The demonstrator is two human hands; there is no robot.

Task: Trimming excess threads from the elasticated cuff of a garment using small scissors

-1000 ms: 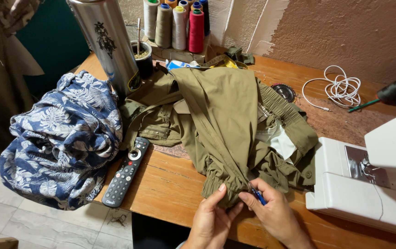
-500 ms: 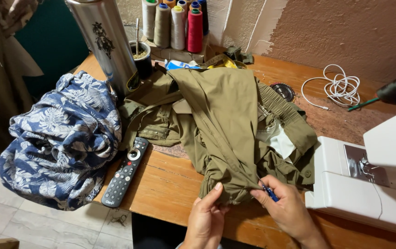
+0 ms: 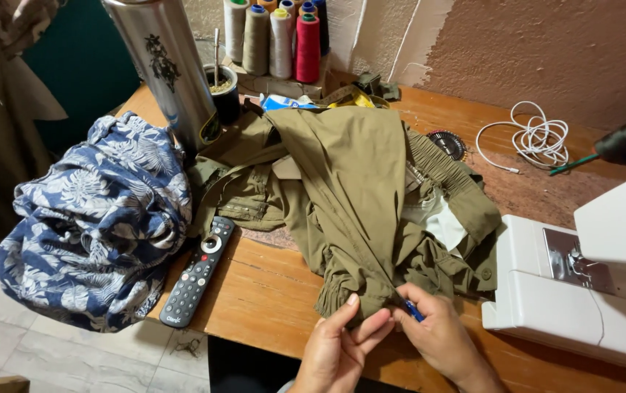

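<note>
We pinch the gathered hem of the olive garment (image 3: 356, 189) with our left hand (image 3: 338, 349) at the near edge of the worktop (image 3: 269, 291), while our right hand (image 3: 440, 338) grips a small blue tool (image 3: 413, 311) against the seam; holding the cloth taut should keep the tip on the stitches. The sewing machine (image 3: 582, 291) crowds the right, the remote (image 3: 198, 271) lies left, leaving bare wood between.

Remote control (image 3: 198, 271) beside floral fabric (image 3: 94, 218)
</note>
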